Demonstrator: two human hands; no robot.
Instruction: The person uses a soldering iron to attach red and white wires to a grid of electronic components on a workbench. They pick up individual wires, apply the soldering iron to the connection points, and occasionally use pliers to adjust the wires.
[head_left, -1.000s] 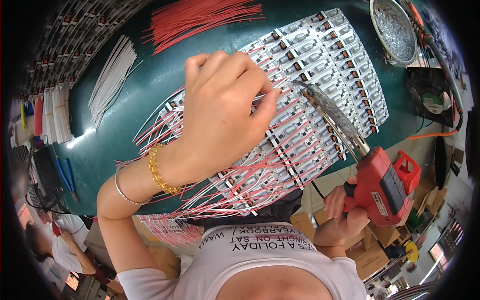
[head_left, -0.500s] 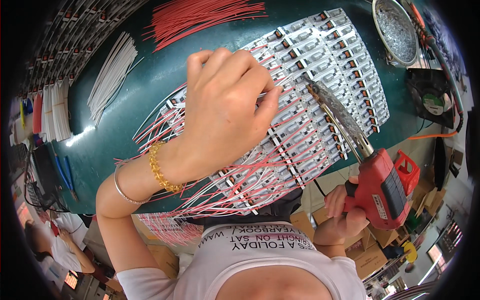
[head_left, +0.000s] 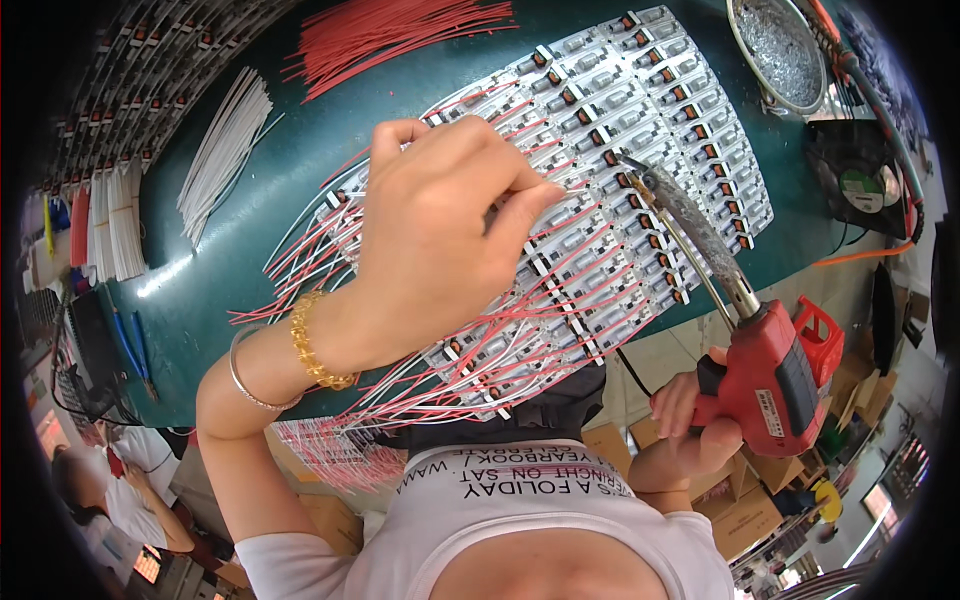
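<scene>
Since the earlier frame my left hand point(head_left: 440, 230) has barely shifted at frame centre, fingers pinched together over the white circuit-board panel point(head_left: 640, 170) on the green tabletop point(head_left: 250, 250); what they pinch I cannot tell. My right hand point(head_left: 690, 420), lower right, stays wrapped around the red soldering gun point(head_left: 780, 370), its tip on the panel. Cardboard boxes point(head_left: 740, 500) lie blurred below.

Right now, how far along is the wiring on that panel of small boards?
Done: the lower-left rows of the board panel already carry red and white leads fanning off its edge. In hand: the left hand pinches something at the panel's middle, while the right hand holds the red soldering gun, its tip close by. Left: the upper-right rows show no leads; loose red wires and white wires wait on the green table.
</scene>
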